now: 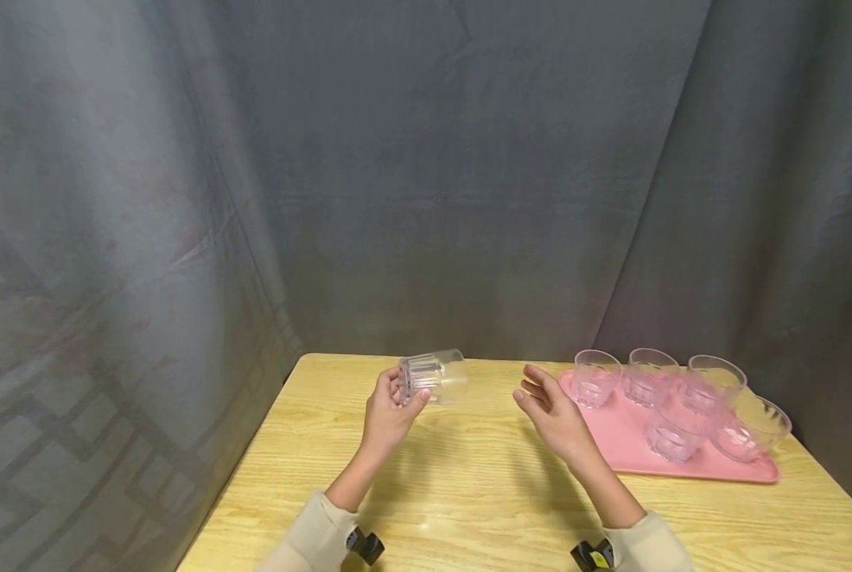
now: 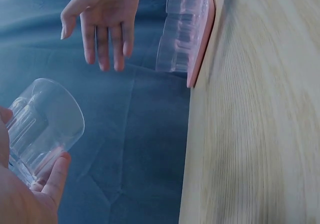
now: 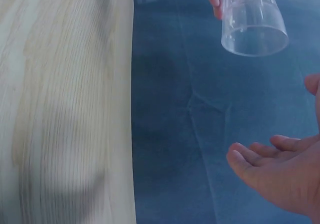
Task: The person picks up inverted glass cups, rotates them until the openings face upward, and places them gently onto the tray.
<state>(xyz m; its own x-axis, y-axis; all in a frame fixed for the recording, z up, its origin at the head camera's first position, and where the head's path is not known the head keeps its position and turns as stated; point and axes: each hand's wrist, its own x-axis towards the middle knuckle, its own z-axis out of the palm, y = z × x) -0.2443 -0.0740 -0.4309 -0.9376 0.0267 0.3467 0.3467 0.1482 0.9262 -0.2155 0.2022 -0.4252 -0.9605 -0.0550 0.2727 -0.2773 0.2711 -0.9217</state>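
A clear fluted drinking glass (image 1: 436, 375) lies on its side in the air above the table, its mouth toward the right. My left hand (image 1: 389, 413) grips it near the base, thumb on the near side and fingers behind. In the left wrist view the glass (image 2: 50, 124) shows its wide rim tilted up and away from the palm. My right hand (image 1: 553, 415) is apart from the glass, to its right, with nothing in it. Its fingers are relaxed and the palm faces the glass, as the right wrist view of the hand (image 3: 280, 171) also shows.
On the right of the wooden table (image 1: 469, 492) sits a pink tray (image 1: 615, 445). Several clear glasses stand on it, among them a near one (image 1: 672, 437), and a wider clear bowl (image 1: 758, 425) tilts at its right end. A grey curtain (image 1: 440, 199) hangs behind the table.
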